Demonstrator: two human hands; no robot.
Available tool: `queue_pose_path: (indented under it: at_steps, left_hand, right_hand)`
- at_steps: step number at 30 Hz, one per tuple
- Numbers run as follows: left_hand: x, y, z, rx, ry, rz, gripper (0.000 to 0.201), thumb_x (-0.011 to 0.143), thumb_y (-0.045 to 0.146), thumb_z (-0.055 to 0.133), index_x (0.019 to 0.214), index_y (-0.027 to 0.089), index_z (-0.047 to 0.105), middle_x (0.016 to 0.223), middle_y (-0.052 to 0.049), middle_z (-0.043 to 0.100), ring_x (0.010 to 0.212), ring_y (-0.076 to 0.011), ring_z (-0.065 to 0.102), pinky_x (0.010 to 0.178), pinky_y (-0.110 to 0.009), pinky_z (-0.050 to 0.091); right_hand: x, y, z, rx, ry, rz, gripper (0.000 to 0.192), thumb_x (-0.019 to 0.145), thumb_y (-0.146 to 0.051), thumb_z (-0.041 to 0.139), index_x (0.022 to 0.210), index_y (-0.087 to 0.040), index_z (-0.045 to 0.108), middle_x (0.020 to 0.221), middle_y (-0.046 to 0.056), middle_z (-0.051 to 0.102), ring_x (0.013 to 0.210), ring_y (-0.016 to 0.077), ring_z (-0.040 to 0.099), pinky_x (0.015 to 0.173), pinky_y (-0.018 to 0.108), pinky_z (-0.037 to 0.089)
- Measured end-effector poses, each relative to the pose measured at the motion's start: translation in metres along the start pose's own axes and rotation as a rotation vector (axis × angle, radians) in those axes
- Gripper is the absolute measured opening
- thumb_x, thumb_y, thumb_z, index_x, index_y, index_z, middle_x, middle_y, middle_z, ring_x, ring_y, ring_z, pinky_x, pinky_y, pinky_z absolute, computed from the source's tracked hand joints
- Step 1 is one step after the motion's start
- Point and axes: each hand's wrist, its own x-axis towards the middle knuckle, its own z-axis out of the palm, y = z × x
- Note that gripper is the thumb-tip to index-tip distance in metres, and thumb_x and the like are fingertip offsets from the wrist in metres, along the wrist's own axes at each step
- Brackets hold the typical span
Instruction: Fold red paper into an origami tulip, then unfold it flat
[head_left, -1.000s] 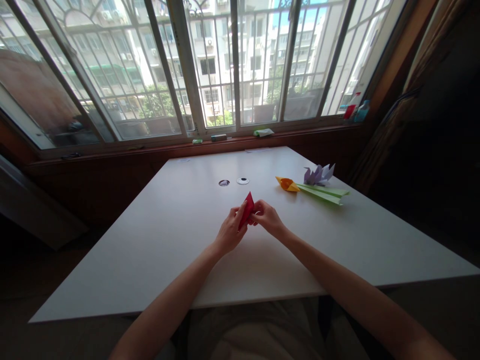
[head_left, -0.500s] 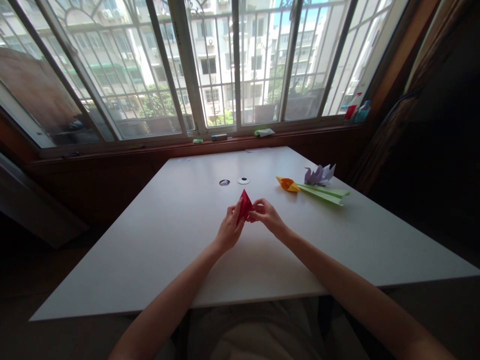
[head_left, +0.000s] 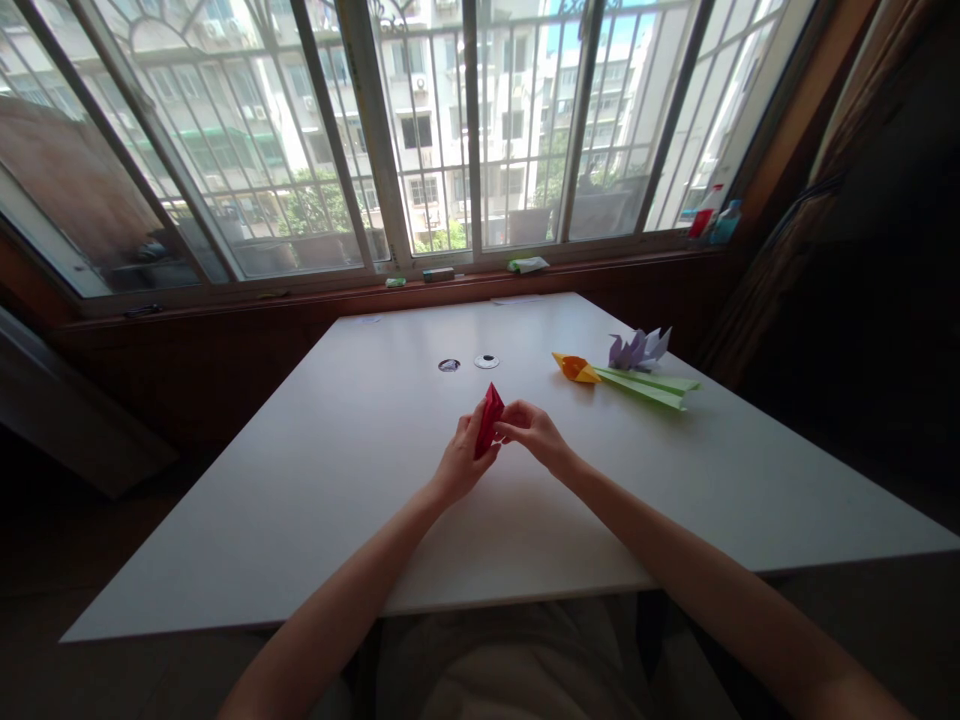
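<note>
Both hands pinched shut on the pointed red folded paper piece (head_left: 490,420), held just above the white table (head_left: 360,470): left hand (head_left: 459,463) braces, right hand (head_left: 534,434) nips its edge. Best w/ tip steady, creases firm.

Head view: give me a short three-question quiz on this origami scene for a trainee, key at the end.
1. True or false: the red folded paper lies flat on the white table, untouched.
2. Which hands grip the red folded paper? A) left hand only B) right hand only C) both
3. Fill in: beside the orange paper flower and its green stem, further back, sits a ____ paper figure.

Key: 1 false, it is held up off the table, point upward. 2 C. 3 purple.
</note>
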Motion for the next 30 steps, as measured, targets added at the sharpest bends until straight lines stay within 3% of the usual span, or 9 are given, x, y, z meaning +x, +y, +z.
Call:
queue_pose_path:
  at_steps: [13,19,24,30]
  left_hand:
    - [-0.002,0.001,0.000,0.002,-0.008,-0.021,0.056,0.082,0.030,0.040,0.133,0.028,0.018,0.112,-0.010,0.043,0.089,-0.0186,0.050,0.078,-0.035,0.042]
    - [0.002,0.001,0.003,-0.101,-0.007,-0.043,0.047,0.086,0.029,0.032,0.132,0.024,0.024,0.111,-0.008,0.047,0.099,-0.0186,0.045,0.087,-0.034,0.037]
    - [0.001,0.000,0.003,-0.095,-0.022,-0.095,0.048,0.086,0.033,0.028,0.133,0.027,0.020,0.108,-0.007,0.046,0.087,-0.0154,0.048,0.079,-0.032,0.041]
    - [0.000,0.003,0.004,-0.089,0.001,-0.105,0.047,0.087,0.034,0.026,0.132,0.026,0.023,0.107,-0.006,0.045,0.090,-0.0154,0.047,0.082,-0.032,0.040]
  right_hand:
    - [0.000,-0.002,-0.001,-0.031,0.021,0.069,0.026,0.058,-0.031,0.067,0.064,-0.017,0.045,0.057,-0.004,0.053,0.053,0.0108,0.055,0.049,0.024,0.043]
    - [0.002,0.008,-0.002,-0.174,0.067,0.010,0.024,0.060,-0.029,0.064,0.066,-0.017,0.044,0.056,-0.004,0.053,0.051,0.0112,0.055,0.047,0.023,0.042]
    - [0.001,0.012,0.000,-0.177,0.059,0.016,0.024,0.062,-0.030,0.062,0.067,-0.018,0.041,0.059,-0.003,0.055,0.054,0.0125,0.057,0.047,0.024,0.044]
    - [0.002,0.013,0.000,-0.160,0.069,0.014,0.024,0.060,-0.024,0.062,0.064,-0.018,0.039,0.055,-0.006,0.050,0.050,0.0101,0.052,0.046,0.023,0.042]
